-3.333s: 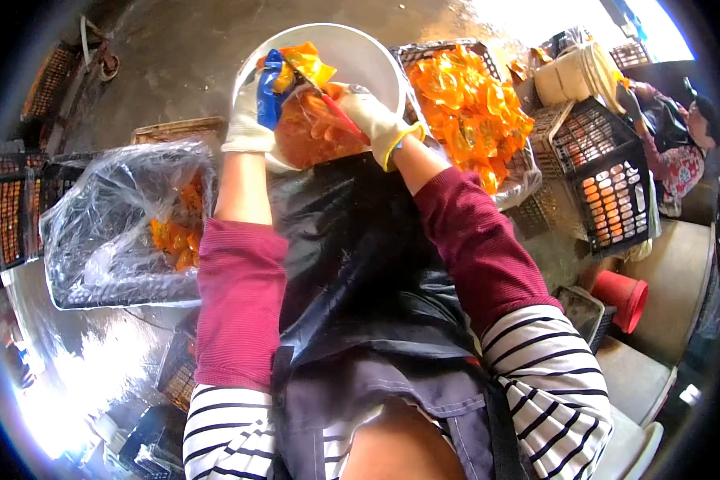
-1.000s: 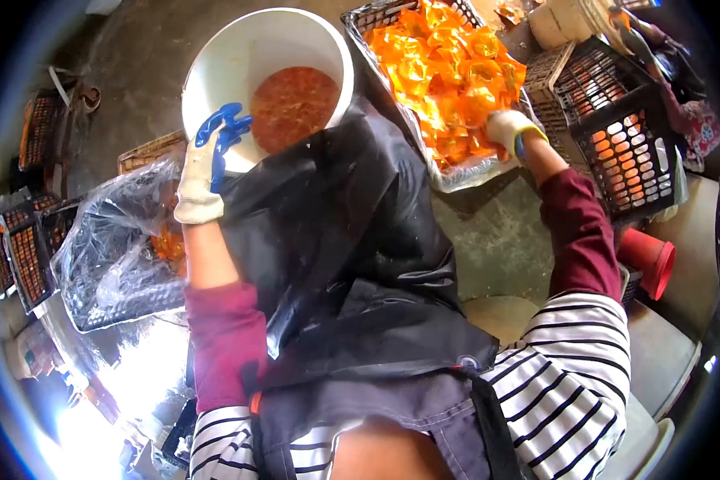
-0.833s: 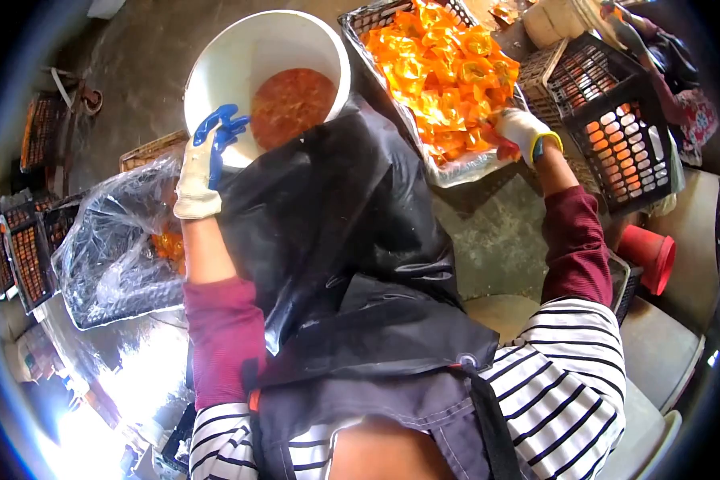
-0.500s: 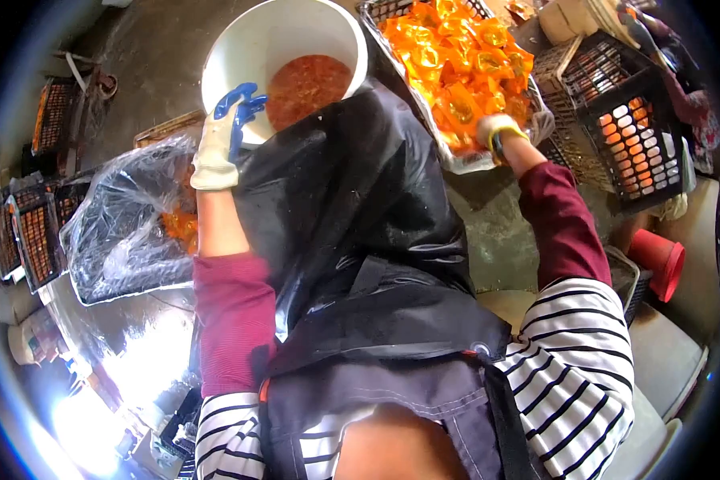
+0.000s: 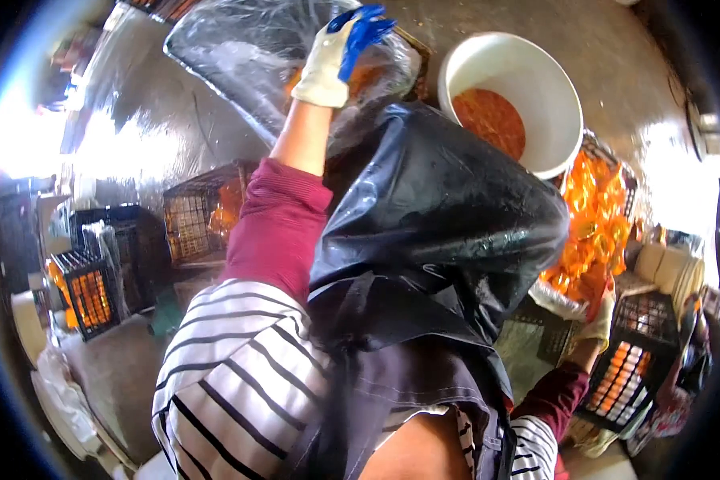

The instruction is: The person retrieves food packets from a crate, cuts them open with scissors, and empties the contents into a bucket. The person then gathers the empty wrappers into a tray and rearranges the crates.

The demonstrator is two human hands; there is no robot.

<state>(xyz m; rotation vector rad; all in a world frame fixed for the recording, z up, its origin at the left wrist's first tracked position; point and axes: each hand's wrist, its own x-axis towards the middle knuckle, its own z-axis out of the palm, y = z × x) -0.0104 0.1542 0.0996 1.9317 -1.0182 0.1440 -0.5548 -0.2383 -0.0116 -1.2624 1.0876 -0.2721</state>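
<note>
One left hand hangs unclenched at one plastic-lined crate — one right hand, grip unclear, beside one orange-filled crate.

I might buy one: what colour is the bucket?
The bucket is white, shown best in the head view.

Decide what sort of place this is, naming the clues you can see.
Probably a food-processing work area: a white bucket holds a reddish mixture, orange pieces fill a lined crate, and a slatted black crate stands nearby. What the pieces are is unclear.
</note>
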